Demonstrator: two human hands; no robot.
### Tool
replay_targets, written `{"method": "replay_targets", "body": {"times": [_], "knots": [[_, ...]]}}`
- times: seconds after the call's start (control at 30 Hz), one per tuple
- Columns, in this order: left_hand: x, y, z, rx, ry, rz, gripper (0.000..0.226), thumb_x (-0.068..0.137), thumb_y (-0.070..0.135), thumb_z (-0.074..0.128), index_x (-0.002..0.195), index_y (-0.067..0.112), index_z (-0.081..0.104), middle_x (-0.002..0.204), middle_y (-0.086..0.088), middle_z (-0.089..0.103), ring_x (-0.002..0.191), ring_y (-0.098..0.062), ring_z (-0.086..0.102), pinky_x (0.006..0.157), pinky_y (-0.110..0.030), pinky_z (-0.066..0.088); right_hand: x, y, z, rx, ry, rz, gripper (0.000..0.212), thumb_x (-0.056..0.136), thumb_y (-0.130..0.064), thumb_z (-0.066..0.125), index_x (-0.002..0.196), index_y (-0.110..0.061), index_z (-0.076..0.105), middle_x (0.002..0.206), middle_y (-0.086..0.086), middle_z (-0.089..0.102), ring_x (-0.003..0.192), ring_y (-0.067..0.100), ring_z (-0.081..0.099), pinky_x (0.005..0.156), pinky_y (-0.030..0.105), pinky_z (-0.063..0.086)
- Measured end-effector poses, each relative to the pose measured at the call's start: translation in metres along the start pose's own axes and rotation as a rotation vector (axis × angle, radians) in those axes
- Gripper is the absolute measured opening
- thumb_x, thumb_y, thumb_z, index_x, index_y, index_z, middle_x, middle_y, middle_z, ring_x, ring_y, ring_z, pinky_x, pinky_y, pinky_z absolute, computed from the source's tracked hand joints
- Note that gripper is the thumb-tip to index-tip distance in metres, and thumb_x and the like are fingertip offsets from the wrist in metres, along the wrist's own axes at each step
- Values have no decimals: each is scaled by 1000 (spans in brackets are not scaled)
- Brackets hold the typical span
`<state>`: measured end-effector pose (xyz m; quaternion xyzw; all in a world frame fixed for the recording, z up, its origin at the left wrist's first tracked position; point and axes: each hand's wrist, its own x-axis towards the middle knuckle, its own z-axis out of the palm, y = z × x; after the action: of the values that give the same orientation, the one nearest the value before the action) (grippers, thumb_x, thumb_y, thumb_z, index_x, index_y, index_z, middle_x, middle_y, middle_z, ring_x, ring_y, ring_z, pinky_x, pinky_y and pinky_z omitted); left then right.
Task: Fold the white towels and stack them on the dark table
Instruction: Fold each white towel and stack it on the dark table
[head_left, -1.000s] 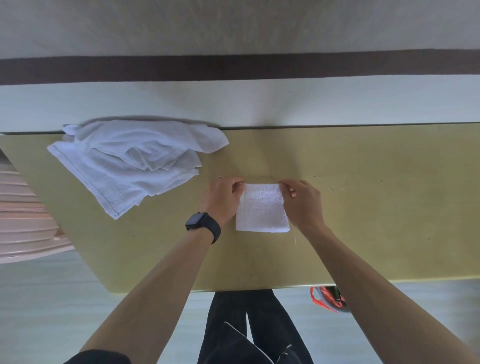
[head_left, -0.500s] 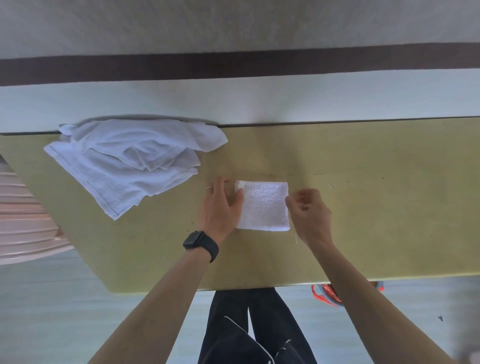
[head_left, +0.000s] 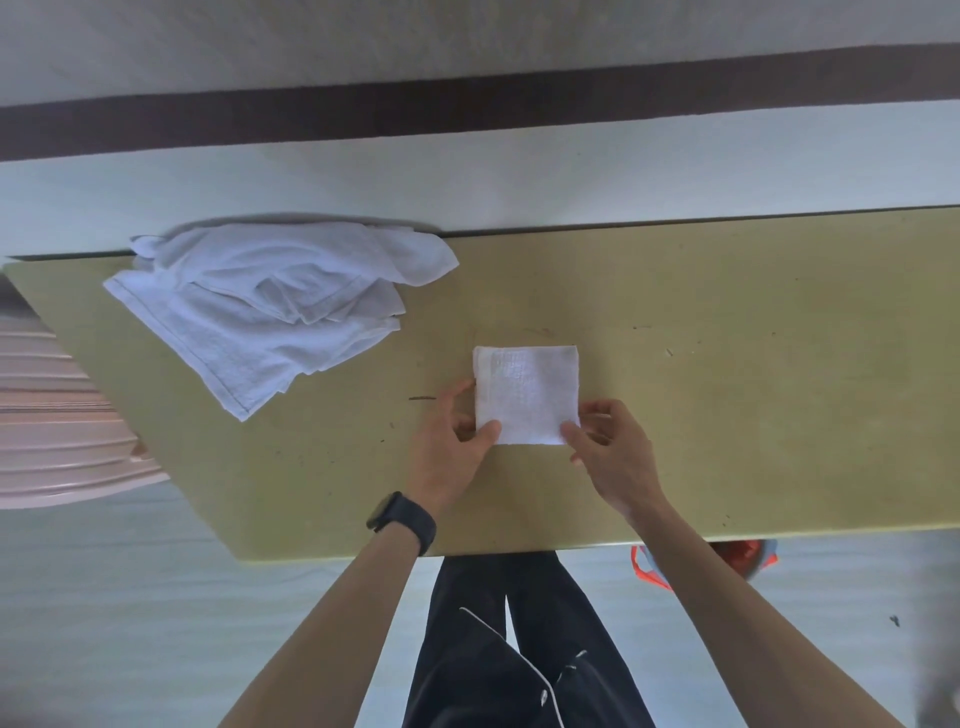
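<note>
So the folded towel (head_left: 525, 395) is sitting as a neat little square in the middle of the olive-yellow surface (head_left: 753, 415), right in front of the person. Both hands are working its near edge. The left hand (head_left: 447, 447) is laying its thumb on the near-left corner with the fingers curled in against the left side, and the right hand (head_left: 610, 452) is doing the mirror image on the near-right corner. To me that's looking like a light pinch on each corner, fingers clamped on the cloth rather than spread flat. I'm guessing that's to keep the layers from sliding apart while the square is getting straightened or picked up.

The unfolded pile (head_left: 270, 312) is lying rumpled at the far left, well apart, probably parked there so the folding spot is staying free. I'm not seeing any finished stack in view, so this one is looking like the first. A black watch (head_left: 402, 522) is sitting on the left wrist.
</note>
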<state>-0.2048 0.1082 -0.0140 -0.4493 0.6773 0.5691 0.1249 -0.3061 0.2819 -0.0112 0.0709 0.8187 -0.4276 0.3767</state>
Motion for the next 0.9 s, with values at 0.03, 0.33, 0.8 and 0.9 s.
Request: {"method": "replay_targets", "body": {"times": [0.03, 0.33, 0.8, 0.9], "knots": [[1, -1, -1, 22, 13, 3, 56, 88, 31, 72, 137, 38, 44, 84, 8, 65, 79, -5, 62, 68, -18, 43, 0, 1, 0, -7, 7, -2, 18, 90, -27, 70, 101, -29, 57, 95, -10, 73, 62, 11, 68, 52, 8, 43], [-5, -12, 0, 46, 86, -21, 40, 86, 39, 73, 118, 33, 50, 86, 5, 69, 82, -11, 65, 67, -24, 46, -8, 7, 7, -94, 59, -10, 17, 92, -34, 68, 102, -27, 58, 82, -9, 73, 71, -4, 62, 55, 9, 39], [-23, -36, -6, 28, 106, -18, 35, 89, 34, 71, 120, 33, 54, 86, 7, 70, 85, -6, 63, 71, -24, 45, -20, 14, 7, -166, 47, -13, 19, 92, -33, 67, 106, -26, 58, 87, -19, 70, 83, -7, 63, 63, 15, 43], [-25, -36, -5, 138, 115, 30, 33, 91, 36, 67, 120, 35, 52, 87, 9, 68, 85, -8, 64, 74, -31, 51, -23, 15, 6, -208, 39, -23, 21, 92, -34, 66, 109, -26, 57, 87, -20, 69, 83, -6, 63, 63, 15, 42]]}}
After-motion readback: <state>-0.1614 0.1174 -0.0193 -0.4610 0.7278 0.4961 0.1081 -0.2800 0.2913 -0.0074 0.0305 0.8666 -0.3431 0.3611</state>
